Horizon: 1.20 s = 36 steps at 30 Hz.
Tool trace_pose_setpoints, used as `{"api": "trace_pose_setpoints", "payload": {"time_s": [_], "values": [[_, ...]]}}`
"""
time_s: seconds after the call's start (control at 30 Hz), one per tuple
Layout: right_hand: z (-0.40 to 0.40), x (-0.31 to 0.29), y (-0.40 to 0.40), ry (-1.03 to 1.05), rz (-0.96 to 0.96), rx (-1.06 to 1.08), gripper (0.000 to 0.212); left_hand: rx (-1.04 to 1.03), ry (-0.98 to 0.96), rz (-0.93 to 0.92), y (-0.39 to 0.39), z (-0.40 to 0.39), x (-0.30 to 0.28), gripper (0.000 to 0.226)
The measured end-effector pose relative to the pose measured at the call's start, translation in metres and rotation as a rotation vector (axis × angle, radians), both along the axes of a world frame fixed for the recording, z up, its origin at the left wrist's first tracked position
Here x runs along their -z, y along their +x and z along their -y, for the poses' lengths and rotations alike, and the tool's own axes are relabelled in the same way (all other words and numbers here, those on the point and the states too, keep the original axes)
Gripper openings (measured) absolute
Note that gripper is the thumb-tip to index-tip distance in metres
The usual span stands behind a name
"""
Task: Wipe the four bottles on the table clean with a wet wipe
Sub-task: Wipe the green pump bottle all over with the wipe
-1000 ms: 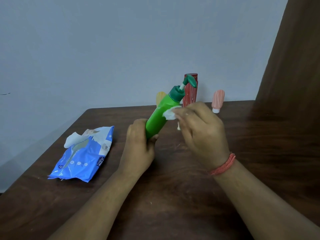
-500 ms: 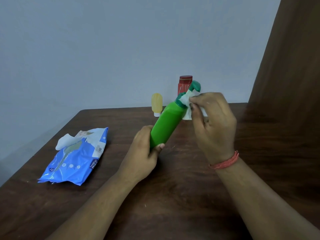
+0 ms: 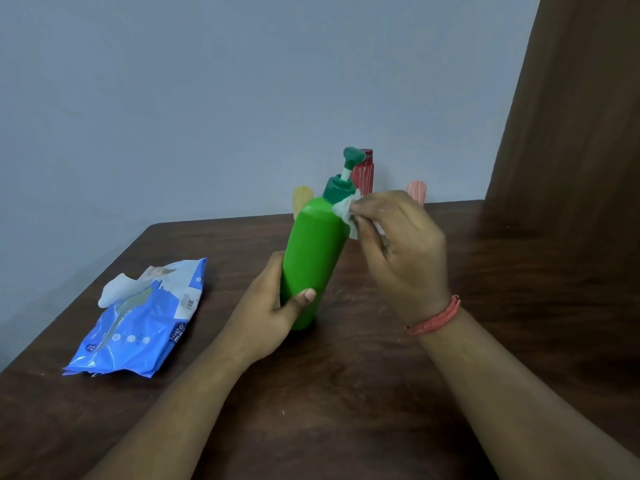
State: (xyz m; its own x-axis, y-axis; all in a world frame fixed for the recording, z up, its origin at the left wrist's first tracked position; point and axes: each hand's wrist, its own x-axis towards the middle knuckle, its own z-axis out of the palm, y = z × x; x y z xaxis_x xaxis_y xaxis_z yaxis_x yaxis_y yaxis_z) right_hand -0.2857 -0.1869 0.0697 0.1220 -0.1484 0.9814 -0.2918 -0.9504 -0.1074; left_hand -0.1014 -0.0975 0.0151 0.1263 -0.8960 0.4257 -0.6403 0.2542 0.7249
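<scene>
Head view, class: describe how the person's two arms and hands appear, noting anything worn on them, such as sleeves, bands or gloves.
Both forearms are bare as far as the frame shows, with no sleeves in sight. The right hand has a reddish-orange thread band wound around its wrist. The left hand wears no band, and no gloves or rings can be seen on either hand.

Green bottle (image 3: pixel 313 258) smooth matt plastic; table (image 3: pixel 363 393) dark wood; wipes pack (image 3: pixel 138 327) glossy.
</scene>
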Motion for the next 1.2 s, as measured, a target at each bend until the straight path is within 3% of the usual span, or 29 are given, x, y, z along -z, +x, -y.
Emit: {"api": "trace_pose_setpoints", "payload": {"time_s": [0.13, 0.27, 0.47, 0.67, 0.77, 0.87, 0.97, 1.07, 1.2], "values": [[-0.006, -0.006, -0.004, 0.062, 0.133, -0.013, 0.011, 0.129, 0.055, -0.079, -0.003, -0.002, -0.003, 0.044], [-0.005, -0.004, -0.001, 0.038, 0.016, -0.049, 0.011, 0.206, 0.061, -0.217, -0.003, -0.002, -0.002, 0.052], [-0.007, -0.008, -0.005, 0.114, 0.172, -0.087, 0.012, 0.209, 0.050, -0.146, -0.007, -0.003, -0.008, 0.059], [-0.002, -0.006, -0.003, 0.196, 0.116, -0.124, 0.016, 0.210, 0.057, -0.141, -0.006, -0.006, -0.008, 0.055], [0.000, -0.011, -0.005, 0.358, 0.207, -0.329, 0.021, 0.195, 0.058, -0.081, -0.008, -0.005, -0.010, 0.057], [-0.001, -0.019, -0.005, 0.621, 0.256, -0.749, 0.028, 0.206, 0.063, -0.053, -0.009, -0.005, -0.011, 0.059], [-0.003, -0.023, -0.006, 0.819, 0.316, -1.057, 0.022, 0.232, 0.086, -0.035, -0.009, -0.006, -0.013, 0.062], [-0.002, -0.022, -0.009, 0.895, 0.300, -1.168, 0.033, 0.233, 0.088, -0.033, -0.009, -0.005, -0.012, 0.064], [-0.001, -0.024, -0.011, 0.876, 0.334, -1.157, 0.045, 0.240, 0.092, -0.048, -0.010, -0.004, -0.010, 0.056]]}}
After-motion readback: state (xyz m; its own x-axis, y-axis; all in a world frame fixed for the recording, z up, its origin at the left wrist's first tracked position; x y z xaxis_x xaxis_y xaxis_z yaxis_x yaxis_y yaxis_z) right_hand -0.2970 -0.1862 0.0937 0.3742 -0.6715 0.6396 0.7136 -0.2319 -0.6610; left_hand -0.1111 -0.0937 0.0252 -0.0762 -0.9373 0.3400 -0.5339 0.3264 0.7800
